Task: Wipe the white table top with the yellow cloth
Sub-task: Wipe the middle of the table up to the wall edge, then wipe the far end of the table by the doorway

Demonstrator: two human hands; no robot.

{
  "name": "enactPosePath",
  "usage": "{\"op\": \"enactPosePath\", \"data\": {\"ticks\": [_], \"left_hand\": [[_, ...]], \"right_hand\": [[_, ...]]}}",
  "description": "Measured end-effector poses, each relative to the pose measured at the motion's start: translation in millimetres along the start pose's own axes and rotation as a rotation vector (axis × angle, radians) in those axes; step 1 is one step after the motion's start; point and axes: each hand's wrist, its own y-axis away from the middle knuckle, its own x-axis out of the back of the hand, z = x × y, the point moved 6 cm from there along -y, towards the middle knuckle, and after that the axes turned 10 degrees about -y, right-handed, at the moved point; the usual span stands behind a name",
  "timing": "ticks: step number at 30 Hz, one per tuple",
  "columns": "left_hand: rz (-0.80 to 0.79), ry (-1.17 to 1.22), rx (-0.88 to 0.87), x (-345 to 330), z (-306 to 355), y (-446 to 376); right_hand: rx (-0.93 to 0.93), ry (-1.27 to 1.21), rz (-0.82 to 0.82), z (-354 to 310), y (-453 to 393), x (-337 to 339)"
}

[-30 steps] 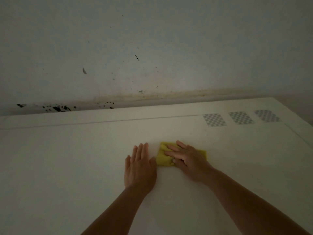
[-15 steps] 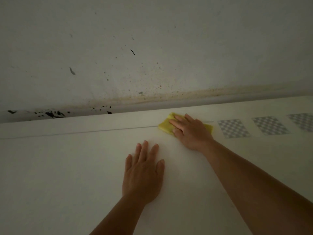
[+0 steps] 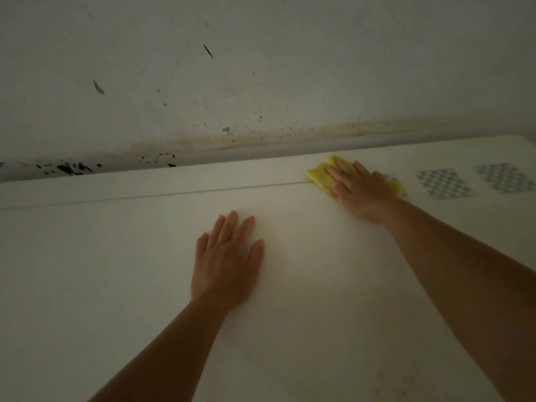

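The white table top (image 3: pixel 116 271) fills the lower part of the head view. A folded yellow cloth (image 3: pixel 320 174) lies near the table's far edge, across the thin seam line. My right hand (image 3: pixel 361 190) presses flat on the cloth and covers most of it; only its left end and a strip on the right show. My left hand (image 3: pixel 227 262) rests flat on the bare table, palm down, fingers slightly apart, nearer to me and left of the cloth.
Checkered marker squares (image 3: pixel 443 184) sit on the table right of the cloth; one is partly under my right hand. A stained wall (image 3: pixel 261 82) with dark specks rises just behind the far edge. A thin seam (image 3: pixel 145 195) runs across the table.
My right hand has slid the cloth away from me to the far edge and a little to the right. My left hand has stayed flat on the table.
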Motion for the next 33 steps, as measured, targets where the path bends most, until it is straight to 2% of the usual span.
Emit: {"op": "enactPosePath", "data": {"ticks": [4,14,20,22,26,33], "left_hand": [[0.016,-0.022,0.004,-0.9,-3.2,-3.6],[0.056,-0.01,0.004,-2.6,-0.8,-5.5],[0.277,-0.113,-0.074,21.9,16.0,11.9],[0.262,-0.141,-0.082,27.5,21.7,21.1],[0.09,-0.118,-0.049,26.0,32.4,43.9],[0.034,0.178,-0.067,21.3,40.1,183.1]], "right_hand": [[0.146,-0.03,-0.093,-13.5,31.6,-4.2],[0.399,-0.037,-0.235,-42.8,186.9,-24.9],[0.452,-0.108,-0.281,-70.0,283.9,-36.9],[0.465,-0.113,-0.285,-78.0,314.3,-42.3],[0.478,-0.111,-0.272,-88.6,365.4,-52.8],[0.449,-0.1,-0.239,-103.3,441.0,-63.3]]}}
